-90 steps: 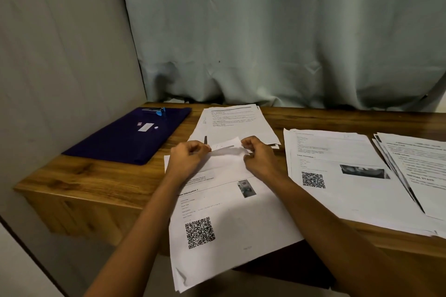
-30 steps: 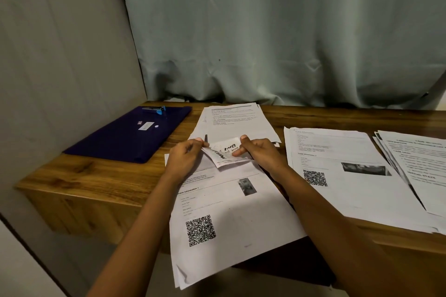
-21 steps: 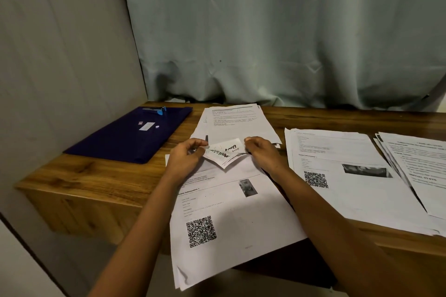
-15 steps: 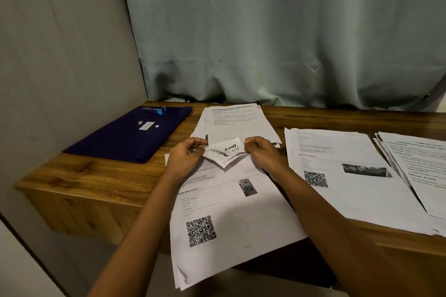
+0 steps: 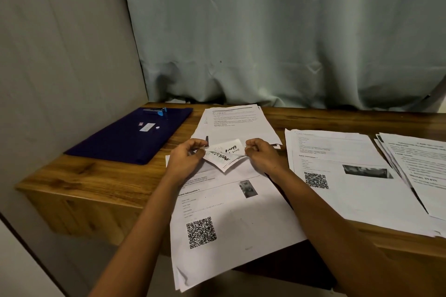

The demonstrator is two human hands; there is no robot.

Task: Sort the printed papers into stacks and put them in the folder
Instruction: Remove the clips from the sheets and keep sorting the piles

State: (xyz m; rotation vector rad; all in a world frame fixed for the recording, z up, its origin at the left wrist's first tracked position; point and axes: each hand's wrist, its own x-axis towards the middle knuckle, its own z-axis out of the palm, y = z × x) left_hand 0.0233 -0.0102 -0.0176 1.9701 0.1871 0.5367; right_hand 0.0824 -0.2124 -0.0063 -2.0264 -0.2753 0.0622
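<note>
Over the near stack [image 5: 229,219], at the front edge of the table [image 5: 96,181], a small handwritten slip [image 5: 225,155] is held just clear of the sheets. Slip: thin, very light, limp, creased, sagging in the middle. Judged easy to tear if pulled apart, so it is best held lightly at its side edges.

The left hand [image 5: 185,159] pinches its left edge, fingers curled. The right hand [image 5: 263,157] pinches the right edge likewise. Both forearms reach in across the front edge, wrists low.

The near stack overhangs the front edge. Loose sheets probably slide on each other, so square them by the long edges.

A second stack [image 5: 239,125] lies behind, and two more [image 5: 350,176] [image 5: 420,164] lie toward the right edge. The dark folder [image 5: 130,137] lies flat near the back left corner.
</note>
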